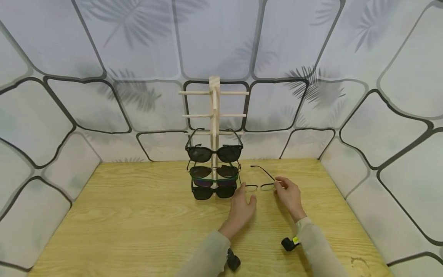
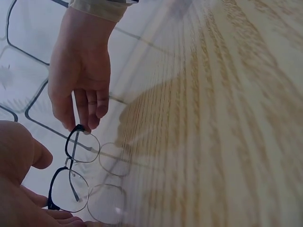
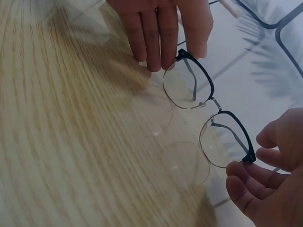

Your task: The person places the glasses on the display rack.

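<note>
A pair of eyeglasses (image 1: 268, 187) with dark upper rims and thin wire lower rims stands low over the table, temples unfolded toward the wall. In the right wrist view its lenses (image 3: 188, 85) face the camera. My left hand (image 1: 242, 209) is at one outer corner, fingers touching the frame and thumb held apart. At the opposite corner is my right hand (image 1: 288, 195), fingertips (image 3: 235, 169) against the rim by the hinge, with a gap between thumb and frame. The left wrist view shows the eyeglasses (image 2: 71, 189) between both hands.
Left of the hands a wooden eyewear rack (image 1: 215, 104) carries several dark sunglasses (image 1: 214, 154) on its lower part; its upper bars (image 1: 233, 93) hold none. Patterned cloth walls (image 1: 145, 57) enclose the wood-grain table (image 1: 138, 223) at the back and sides.
</note>
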Action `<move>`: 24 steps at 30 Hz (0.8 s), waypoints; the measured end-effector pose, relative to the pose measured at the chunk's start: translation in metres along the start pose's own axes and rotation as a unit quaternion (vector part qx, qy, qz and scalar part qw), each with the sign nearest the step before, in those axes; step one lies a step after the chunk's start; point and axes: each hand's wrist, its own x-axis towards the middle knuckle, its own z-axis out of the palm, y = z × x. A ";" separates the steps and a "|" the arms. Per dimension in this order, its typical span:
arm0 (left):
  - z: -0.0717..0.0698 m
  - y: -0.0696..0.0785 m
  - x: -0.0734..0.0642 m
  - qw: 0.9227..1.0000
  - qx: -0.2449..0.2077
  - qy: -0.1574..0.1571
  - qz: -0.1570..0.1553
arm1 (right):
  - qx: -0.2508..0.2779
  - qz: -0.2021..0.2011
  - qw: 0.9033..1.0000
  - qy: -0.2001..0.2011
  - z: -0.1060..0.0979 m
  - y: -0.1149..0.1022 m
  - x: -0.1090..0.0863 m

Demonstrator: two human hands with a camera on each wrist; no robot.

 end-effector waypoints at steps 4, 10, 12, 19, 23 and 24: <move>0.001 0.000 0.002 1.000 0.012 0.003 0.001 | -0.005 0.000 1.000 -0.001 0.001 0.002 0.002; 0.000 0.002 0.001 1.000 0.011 -0.002 -0.004 | -0.017 -0.005 1.000 0.003 0.001 0.004 0.001; 0.000 0.003 0.001 1.000 0.010 -0.001 -0.005 | -0.017 -0.007 1.000 0.005 0.000 0.004 0.000; 0.002 0.006 -0.001 1.000 0.017 0.009 0.009 | -0.007 -0.014 1.000 0.009 -0.005 0.003 -0.003; 0.001 0.011 -0.002 1.000 0.013 0.008 0.019 | 0.004 -0.015 1.000 0.016 -0.009 0.003 -0.004; 0.000 0.012 -0.002 1.000 0.013 0.008 0.023 | 0.007 -0.015 1.000 0.016 -0.010 0.002 -0.004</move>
